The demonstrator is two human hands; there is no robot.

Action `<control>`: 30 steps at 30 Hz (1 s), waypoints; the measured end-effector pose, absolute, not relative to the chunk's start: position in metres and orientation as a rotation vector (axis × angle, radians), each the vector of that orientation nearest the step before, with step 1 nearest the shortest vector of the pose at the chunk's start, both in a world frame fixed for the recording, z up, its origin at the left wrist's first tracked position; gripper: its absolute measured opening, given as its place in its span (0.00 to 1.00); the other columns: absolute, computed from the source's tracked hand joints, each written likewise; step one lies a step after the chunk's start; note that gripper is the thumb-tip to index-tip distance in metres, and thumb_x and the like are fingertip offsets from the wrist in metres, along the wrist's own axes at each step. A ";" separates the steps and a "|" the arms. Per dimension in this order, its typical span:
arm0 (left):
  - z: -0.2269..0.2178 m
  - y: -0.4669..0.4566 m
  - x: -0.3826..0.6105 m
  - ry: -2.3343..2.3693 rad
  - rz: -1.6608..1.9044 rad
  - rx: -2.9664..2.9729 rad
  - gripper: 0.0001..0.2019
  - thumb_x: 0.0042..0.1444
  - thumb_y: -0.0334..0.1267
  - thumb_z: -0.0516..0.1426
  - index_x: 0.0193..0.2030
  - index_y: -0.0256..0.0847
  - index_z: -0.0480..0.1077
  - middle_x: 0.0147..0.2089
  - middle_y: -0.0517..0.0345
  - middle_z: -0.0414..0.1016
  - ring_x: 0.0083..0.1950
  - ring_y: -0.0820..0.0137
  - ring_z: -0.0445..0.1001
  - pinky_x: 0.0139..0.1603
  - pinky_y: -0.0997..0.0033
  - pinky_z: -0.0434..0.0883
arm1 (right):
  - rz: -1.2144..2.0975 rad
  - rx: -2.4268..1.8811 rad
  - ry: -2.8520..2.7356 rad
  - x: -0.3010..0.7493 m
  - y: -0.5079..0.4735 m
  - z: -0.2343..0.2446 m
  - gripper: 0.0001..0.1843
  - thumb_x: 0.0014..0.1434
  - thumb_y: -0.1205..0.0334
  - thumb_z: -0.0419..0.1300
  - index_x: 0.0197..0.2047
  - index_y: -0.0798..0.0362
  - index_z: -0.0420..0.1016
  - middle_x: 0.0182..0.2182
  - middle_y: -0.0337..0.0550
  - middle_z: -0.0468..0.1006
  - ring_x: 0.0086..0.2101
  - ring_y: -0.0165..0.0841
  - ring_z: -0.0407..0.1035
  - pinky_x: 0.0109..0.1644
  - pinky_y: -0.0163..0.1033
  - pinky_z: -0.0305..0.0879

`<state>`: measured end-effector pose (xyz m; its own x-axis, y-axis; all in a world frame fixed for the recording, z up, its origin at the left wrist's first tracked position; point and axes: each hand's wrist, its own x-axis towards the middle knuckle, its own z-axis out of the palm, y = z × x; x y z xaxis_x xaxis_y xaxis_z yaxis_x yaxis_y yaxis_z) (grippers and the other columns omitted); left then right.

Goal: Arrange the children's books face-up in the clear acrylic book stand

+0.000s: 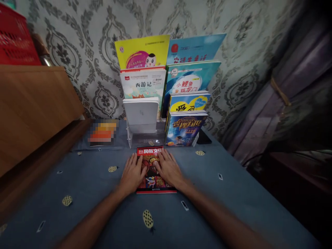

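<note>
A red and black book [153, 181] with a colourful cover lies flat on the blue cloth, just in front of a clear stepped book stand [135, 140]. On its left edge rests my left hand [133, 172], fingers stretched out and pointing away from me. My right hand [168, 167] lies flat over the book's right side, thumb reaching across the cover. The stand carries two columns of upright books: a white book [141, 112] at the left front, a dark blue book [185, 128] at the right front, and several taller ones behind.
A blue cloth [103, 207] with pineapple prints covers the surface. A wooden cabinet [33, 107] with a red basket [17, 38] on it stands left. A blurred-out orange item [103, 132] lies back left, a black phone-like object [204, 137] right of the stand. A curtain [259, 93] hangs right.
</note>
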<state>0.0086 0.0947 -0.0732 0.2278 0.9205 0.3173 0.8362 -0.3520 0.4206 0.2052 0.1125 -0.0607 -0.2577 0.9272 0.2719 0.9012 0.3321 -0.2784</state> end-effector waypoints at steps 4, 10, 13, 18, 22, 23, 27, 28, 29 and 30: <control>-0.073 0.095 0.009 1.684 0.791 2.304 0.26 0.65 0.44 0.53 0.66 0.36 0.64 0.72 0.34 0.58 0.75 0.49 0.54 0.72 0.40 0.51 | 0.080 -1.593 -2.226 0.197 0.106 -0.064 0.31 0.68 0.51 0.52 0.67 0.61 0.65 0.67 0.65 0.63 0.68 0.54 0.54 0.68 0.63 0.52; -0.073 0.100 0.002 1.582 0.936 2.166 0.26 0.62 0.43 0.55 0.64 0.34 0.67 0.70 0.35 0.63 0.73 0.50 0.59 0.73 0.43 0.53 | 0.097 -1.593 -2.248 0.196 0.104 -0.062 0.30 0.68 0.52 0.52 0.66 0.62 0.66 0.67 0.66 0.62 0.68 0.57 0.53 0.68 0.63 0.53; -0.069 0.106 -0.003 1.439 1.138 1.895 0.24 0.59 0.41 0.57 0.62 0.36 0.69 0.65 0.40 0.70 0.68 0.53 0.66 0.71 0.46 0.58 | 0.093 -1.586 -2.225 0.196 0.105 -0.064 0.30 0.67 0.53 0.53 0.66 0.62 0.67 0.66 0.65 0.64 0.67 0.57 0.54 0.68 0.63 0.54; -0.061 0.109 0.001 1.125 1.362 1.209 0.27 0.54 0.42 0.63 0.61 0.40 0.68 0.63 0.44 0.73 0.59 0.57 0.75 0.60 0.58 0.72 | 0.086 -1.497 -2.190 0.197 0.107 -0.068 0.29 0.67 0.53 0.53 0.65 0.60 0.67 0.65 0.63 0.66 0.66 0.56 0.56 0.67 0.64 0.56; -0.057 0.104 0.009 1.079 1.349 0.800 0.27 0.49 0.38 0.66 0.57 0.40 0.68 0.53 0.46 0.79 0.49 0.60 0.80 0.49 0.63 0.76 | 0.147 -1.412 -2.169 0.197 0.107 -0.069 0.29 0.68 0.51 0.51 0.65 0.61 0.67 0.65 0.62 0.66 0.66 0.54 0.57 0.69 0.62 0.55; -0.055 0.103 0.010 1.034 1.321 0.766 0.27 0.48 0.37 0.66 0.56 0.39 0.69 0.49 0.47 0.80 0.47 0.60 0.81 0.49 0.62 0.77 | 0.180 -1.388 -2.157 0.197 0.107 -0.069 0.29 0.68 0.51 0.51 0.65 0.60 0.67 0.65 0.62 0.66 0.66 0.53 0.57 0.69 0.62 0.55; -0.044 0.099 0.013 0.919 1.281 0.705 0.26 0.46 0.35 0.68 0.54 0.38 0.70 0.44 0.50 0.82 0.43 0.59 0.82 0.49 0.60 0.77 | 0.354 -1.326 -2.039 0.200 0.108 -0.071 0.30 0.69 0.50 0.49 0.68 0.57 0.63 0.69 0.59 0.60 0.68 0.49 0.54 0.69 0.59 0.55; -0.041 0.098 0.013 0.911 1.281 0.687 0.26 0.47 0.35 0.68 0.54 0.38 0.71 0.44 0.50 0.82 0.44 0.59 0.82 0.49 0.59 0.78 | 0.400 -1.313 -1.995 0.202 0.109 -0.072 0.31 0.69 0.50 0.49 0.69 0.55 0.62 0.70 0.57 0.59 0.69 0.47 0.54 0.70 0.58 0.56; -0.039 0.098 0.013 0.907 1.283 0.667 0.25 0.48 0.35 0.67 0.54 0.38 0.71 0.44 0.50 0.82 0.44 0.59 0.82 0.49 0.59 0.78 | 0.444 -1.299 -1.950 0.203 0.110 -0.073 0.31 0.69 0.49 0.49 0.70 0.54 0.60 0.70 0.56 0.58 0.69 0.45 0.53 0.70 0.57 0.55; -0.037 0.097 0.012 0.906 1.284 0.648 0.24 0.49 0.34 0.67 0.54 0.38 0.71 0.44 0.50 0.83 0.44 0.59 0.82 0.49 0.59 0.78 | 0.487 -1.288 -1.906 0.204 0.112 -0.074 0.31 0.69 0.49 0.49 0.70 0.53 0.60 0.70 0.55 0.58 0.69 0.44 0.52 0.71 0.56 0.55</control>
<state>0.0122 0.0970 -0.0372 0.0356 0.9783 -0.2040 -0.5197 0.1924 0.8324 0.2041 0.1125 -0.0736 -0.1929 0.9036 0.3826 0.6094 0.4159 -0.6750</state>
